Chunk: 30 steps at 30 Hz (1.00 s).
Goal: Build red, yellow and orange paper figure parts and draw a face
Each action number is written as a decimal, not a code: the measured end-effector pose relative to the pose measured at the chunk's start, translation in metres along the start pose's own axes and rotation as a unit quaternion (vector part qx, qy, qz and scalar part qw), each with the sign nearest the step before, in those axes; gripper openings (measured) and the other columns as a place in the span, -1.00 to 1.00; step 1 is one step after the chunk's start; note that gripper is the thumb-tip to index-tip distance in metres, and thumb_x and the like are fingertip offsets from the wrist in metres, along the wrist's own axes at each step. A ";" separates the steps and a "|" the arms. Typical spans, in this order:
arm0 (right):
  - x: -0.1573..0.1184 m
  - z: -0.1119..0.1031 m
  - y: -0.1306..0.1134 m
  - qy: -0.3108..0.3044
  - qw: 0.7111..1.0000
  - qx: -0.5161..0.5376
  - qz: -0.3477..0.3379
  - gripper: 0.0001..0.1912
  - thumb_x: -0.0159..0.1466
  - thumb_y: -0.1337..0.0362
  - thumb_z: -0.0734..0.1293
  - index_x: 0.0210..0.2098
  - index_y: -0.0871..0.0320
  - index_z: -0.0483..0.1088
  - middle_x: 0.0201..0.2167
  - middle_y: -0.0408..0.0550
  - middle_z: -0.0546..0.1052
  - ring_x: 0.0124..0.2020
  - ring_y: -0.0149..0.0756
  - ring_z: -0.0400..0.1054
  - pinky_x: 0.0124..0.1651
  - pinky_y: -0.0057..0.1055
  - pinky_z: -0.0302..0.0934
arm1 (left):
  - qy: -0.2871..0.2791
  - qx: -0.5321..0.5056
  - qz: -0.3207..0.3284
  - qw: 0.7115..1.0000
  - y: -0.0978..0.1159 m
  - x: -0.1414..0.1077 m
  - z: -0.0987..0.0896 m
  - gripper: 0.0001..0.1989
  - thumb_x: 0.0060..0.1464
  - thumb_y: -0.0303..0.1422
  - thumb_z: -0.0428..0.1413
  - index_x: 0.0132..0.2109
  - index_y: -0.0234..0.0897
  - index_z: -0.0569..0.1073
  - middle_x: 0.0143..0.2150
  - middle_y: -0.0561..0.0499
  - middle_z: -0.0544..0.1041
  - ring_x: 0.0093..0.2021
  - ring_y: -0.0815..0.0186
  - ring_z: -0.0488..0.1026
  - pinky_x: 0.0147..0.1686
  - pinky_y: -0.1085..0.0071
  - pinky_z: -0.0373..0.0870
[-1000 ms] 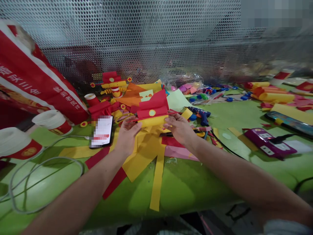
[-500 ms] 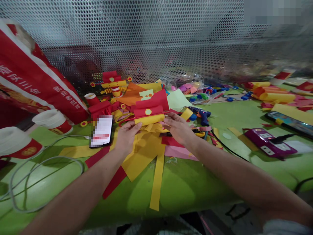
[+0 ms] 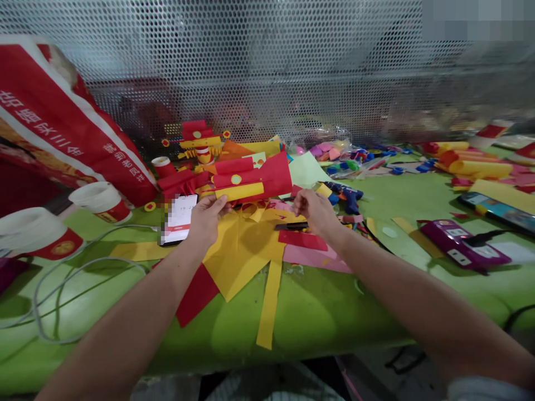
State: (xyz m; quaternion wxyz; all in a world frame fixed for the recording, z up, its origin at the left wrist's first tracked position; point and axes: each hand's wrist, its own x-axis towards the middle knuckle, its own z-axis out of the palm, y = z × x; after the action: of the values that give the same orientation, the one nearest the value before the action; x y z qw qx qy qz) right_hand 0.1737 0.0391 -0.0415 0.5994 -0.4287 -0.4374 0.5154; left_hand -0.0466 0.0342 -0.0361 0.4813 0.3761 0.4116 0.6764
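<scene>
My left hand (image 3: pixel 211 214) pinches the left end of a red and yellow paper hat craft (image 3: pixel 244 190). It has a yellow roll in front, red rolls behind and a yellow disc in the middle. My right hand (image 3: pixel 315 210) is apart from it, to the right, with its fingers curled together; what they hold, if anything, is hidden. Yellow paper sheets (image 3: pixel 228 253) lie below the hands, with a yellow strip (image 3: pixel 267 312) running toward the table's front edge. A similar finished-looking paper hat figure (image 3: pixel 201 139) stands behind on the left.
A phone (image 3: pixel 179 223) with a cable lies left of my left hand, near paper cups (image 3: pixel 100 200) and a big red bag (image 3: pixel 71 122). Blue glue gun (image 3: pixel 345 192), purple power strip (image 3: pixel 462 242) and another phone (image 3: pixel 501 211) lie rightward. Perforated metal (image 3: pixel 259 67) stands behind.
My right hand has let go of the paper hat's right end and moved right, its fingers curling. The hat has shifted left and tilted, its right end higher, in my left hand.
</scene>
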 end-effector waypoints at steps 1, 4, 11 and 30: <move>0.000 0.000 -0.001 0.000 1.000 -0.008 -0.005 -0.69 0.03 0.22 0.26 -0.76 0.10 0.12 -0.81 -0.26 0.16 -0.72 -0.50 0.08 -0.64 -0.49 0.00 | 0.003 -0.002 0.001 1.000 0.001 0.000 0.000 -0.73 -0.40 -0.37 0.33 -0.54 -0.31 0.38 -0.58 0.16 0.42 -0.56 0.46 0.40 -0.41 0.46 0.38; 0.000 0.000 -0.002 -0.003 0.999 -0.035 -0.019 -0.62 0.05 0.26 0.24 -0.80 0.09 0.00 -0.85 -0.29 0.05 -0.78 -0.53 0.00 -0.68 -0.50 -0.05 | 0.014 -0.008 0.009 1.000 0.006 0.002 -0.001 -0.75 -0.37 -0.39 0.32 -0.53 -0.30 0.38 -0.59 0.16 0.42 -0.57 0.45 0.40 -0.45 0.47 0.37; 0.005 -0.005 -0.001 0.047 0.992 -0.098 -0.070 -0.77 0.04 0.21 0.31 -0.66 0.12 0.22 -0.75 -0.29 0.24 -0.72 -0.55 0.11 -0.64 -0.53 0.05 | 0.069 0.000 0.048 0.996 0.023 0.011 -0.007 -0.83 -0.18 -0.46 0.24 -0.55 -0.27 0.36 -0.62 0.15 0.39 -0.60 0.47 0.38 -0.46 0.48 0.37; 0.009 -0.014 -0.008 0.053 0.983 -0.157 -0.075 -0.68 0.01 0.32 0.19 -0.82 0.11 0.10 -0.89 -0.26 0.10 -0.82 -0.55 -0.05 -0.74 -0.52 -0.21 | 0.057 0.021 -0.041 0.997 0.001 -0.001 -0.003 -0.78 -0.31 -0.44 0.28 -0.53 -0.31 0.34 -0.62 0.14 0.39 -0.63 0.46 0.37 -0.52 0.48 0.36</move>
State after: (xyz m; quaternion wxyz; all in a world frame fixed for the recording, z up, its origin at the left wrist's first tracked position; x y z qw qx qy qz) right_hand 0.1900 0.0463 -0.0367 0.5838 -0.5104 -0.5115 0.3702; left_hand -0.0496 0.0323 -0.0368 0.4768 0.3293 0.4674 0.6676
